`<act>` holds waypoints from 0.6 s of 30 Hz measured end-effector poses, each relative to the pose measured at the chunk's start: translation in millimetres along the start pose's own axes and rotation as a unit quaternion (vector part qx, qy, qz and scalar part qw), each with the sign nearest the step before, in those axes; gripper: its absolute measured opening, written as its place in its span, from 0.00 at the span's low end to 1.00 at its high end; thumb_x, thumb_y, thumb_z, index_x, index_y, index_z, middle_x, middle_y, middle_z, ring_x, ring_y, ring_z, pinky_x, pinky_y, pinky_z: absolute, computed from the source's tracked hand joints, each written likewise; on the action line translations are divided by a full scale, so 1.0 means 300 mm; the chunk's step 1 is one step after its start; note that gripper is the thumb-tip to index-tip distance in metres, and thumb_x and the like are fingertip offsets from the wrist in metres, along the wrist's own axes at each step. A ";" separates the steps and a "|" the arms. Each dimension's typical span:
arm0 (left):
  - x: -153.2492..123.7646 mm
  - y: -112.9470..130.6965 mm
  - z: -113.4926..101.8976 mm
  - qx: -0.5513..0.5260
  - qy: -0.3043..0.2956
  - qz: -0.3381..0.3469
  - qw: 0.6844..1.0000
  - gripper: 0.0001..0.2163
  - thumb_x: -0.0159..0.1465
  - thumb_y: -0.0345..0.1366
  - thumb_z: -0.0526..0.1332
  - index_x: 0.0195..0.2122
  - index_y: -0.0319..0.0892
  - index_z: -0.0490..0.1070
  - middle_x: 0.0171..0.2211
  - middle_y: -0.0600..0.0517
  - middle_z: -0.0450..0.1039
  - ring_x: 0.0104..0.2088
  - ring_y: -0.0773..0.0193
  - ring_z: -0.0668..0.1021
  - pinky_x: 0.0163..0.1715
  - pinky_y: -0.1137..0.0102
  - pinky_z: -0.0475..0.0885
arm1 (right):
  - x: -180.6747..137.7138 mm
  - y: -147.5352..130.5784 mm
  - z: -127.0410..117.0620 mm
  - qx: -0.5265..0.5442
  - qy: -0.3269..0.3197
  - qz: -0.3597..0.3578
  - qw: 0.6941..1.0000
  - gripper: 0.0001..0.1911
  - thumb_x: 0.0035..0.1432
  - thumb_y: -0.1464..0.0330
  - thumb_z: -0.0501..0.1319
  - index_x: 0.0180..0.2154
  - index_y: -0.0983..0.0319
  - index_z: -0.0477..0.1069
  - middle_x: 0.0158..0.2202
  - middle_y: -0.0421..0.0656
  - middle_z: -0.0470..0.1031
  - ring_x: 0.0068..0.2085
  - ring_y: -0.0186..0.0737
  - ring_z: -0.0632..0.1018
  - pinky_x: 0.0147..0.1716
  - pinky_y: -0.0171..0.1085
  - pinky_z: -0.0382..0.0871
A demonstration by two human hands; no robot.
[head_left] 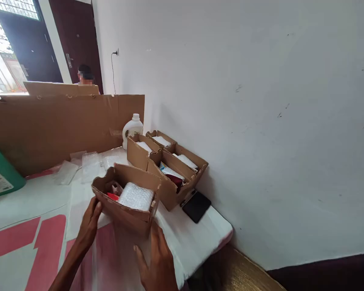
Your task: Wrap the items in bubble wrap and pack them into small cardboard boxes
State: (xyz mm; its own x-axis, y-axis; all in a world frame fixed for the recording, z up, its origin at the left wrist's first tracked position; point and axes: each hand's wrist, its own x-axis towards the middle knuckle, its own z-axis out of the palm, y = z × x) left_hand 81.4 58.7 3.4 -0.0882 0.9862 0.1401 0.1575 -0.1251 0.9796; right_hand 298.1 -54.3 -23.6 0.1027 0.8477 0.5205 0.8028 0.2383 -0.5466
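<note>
An open cardboard box (125, 216) sits in front of me, slightly tilted and blurred at its lower part. Inside it lie a bubble-wrapped packet (136, 197), a small red item (113, 197) and a pinkish object (115, 188) whose kind I cannot make out. My left hand (90, 224) grips the box's left end, its fingers against the cardboard. At the lower right corner, my right hand (158, 256) has its fingers along the box's side and its thumb apart, near the front face. The undersides of both hands are hidden.
Several more cardboard boxes (166, 190) with wrapped packets stand by the wall. A white jug (133, 128), a green bottle (3, 173), clear plastic bags (91, 163) and a flat black item (196, 206) are on the table. Behind a cardboard partition (63, 129) sits a person (85, 74).
</note>
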 end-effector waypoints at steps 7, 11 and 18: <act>0.164 0.020 0.248 -0.023 -0.113 0.033 0.993 0.29 0.64 0.59 0.55 0.58 0.44 0.68 0.58 0.44 0.73 0.61 0.48 0.72 0.60 0.54 0.67 | -0.057 0.161 0.053 -0.085 0.053 0.074 0.992 0.42 0.68 0.66 0.57 0.74 0.55 0.36 0.64 0.57 0.65 0.60 0.62 0.74 0.52 0.56 0.77; 0.210 0.010 0.321 -0.034 -0.134 0.036 0.990 0.31 0.67 0.57 0.54 0.65 0.43 0.61 0.67 0.41 0.63 0.65 0.49 0.67 0.64 0.54 0.62 | -0.054 0.205 0.073 -0.048 0.043 0.093 0.994 0.44 0.66 0.68 0.57 0.74 0.51 0.34 0.66 0.55 0.62 0.62 0.63 0.73 0.53 0.56 0.76; 0.200 -0.047 0.341 -0.035 -0.131 0.030 0.990 0.35 0.67 0.58 0.54 0.70 0.44 0.52 0.71 0.39 0.53 0.69 0.49 0.62 0.65 0.54 0.61 | -0.051 0.217 0.009 0.017 0.011 0.111 0.994 0.45 0.64 0.60 0.62 0.73 0.52 0.40 0.64 0.54 0.67 0.56 0.63 0.78 0.48 0.56 0.79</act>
State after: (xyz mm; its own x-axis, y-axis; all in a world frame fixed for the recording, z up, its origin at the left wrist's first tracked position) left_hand 174.4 130.8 -16.7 0.1787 0.9701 0.1644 0.0846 -0.1817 0.9797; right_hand 347.2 -50.5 -68.8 0.2892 0.8702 0.3988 0.7383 0.0624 -0.6716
